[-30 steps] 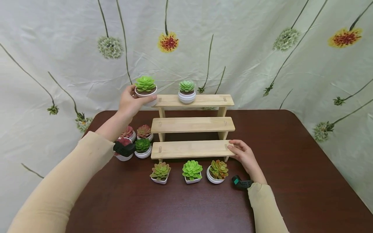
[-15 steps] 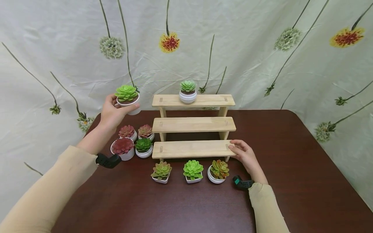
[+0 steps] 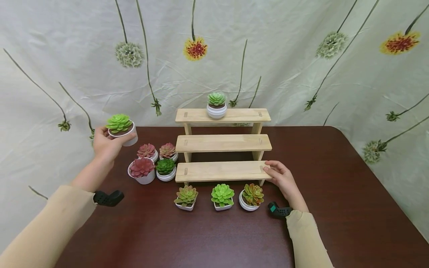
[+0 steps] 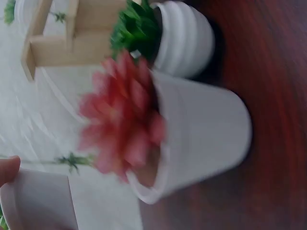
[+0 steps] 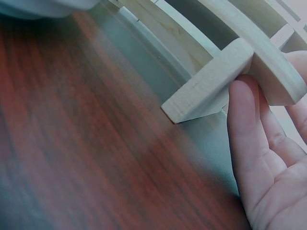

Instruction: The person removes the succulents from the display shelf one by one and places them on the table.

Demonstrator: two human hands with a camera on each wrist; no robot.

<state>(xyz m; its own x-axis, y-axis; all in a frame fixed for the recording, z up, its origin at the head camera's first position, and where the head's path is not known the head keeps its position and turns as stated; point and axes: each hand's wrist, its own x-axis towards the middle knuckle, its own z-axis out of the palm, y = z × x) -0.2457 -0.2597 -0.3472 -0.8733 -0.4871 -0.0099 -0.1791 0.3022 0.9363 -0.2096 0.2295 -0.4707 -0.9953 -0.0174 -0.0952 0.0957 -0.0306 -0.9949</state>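
In the head view my left hand [image 3: 107, 144] grips a white pot with a bright green succulent [image 3: 119, 124], raised at the left behind the red succulents. Part of that white pot [image 4: 44, 199] and a fingertip show at the lower left of the left wrist view. My right hand [image 3: 283, 180] holds the right end of the lowest step of a three-step wooden stand [image 3: 218, 171]. The right wrist view has its fingers around the step's end, close against the leg [image 5: 211, 81]. A pale green succulent [image 3: 216, 100] sits on the top step, right of its left end.
Left of the stand cluster a dark red succulent [image 3: 142, 167], two pinkish ones [image 3: 146, 150] and a dark green succulent [image 3: 165, 166], all in white pots. Three more potted succulents [image 3: 222, 194] stand in front of the stand on the dark table [image 3: 342, 208]. A flowered cloth [image 3: 281, 56] hangs behind.
My left hand has lifted the bright green succulent off to the left from beside the top step and lowered it, uncovering the red succulents. My right hand has stayed on the stand.
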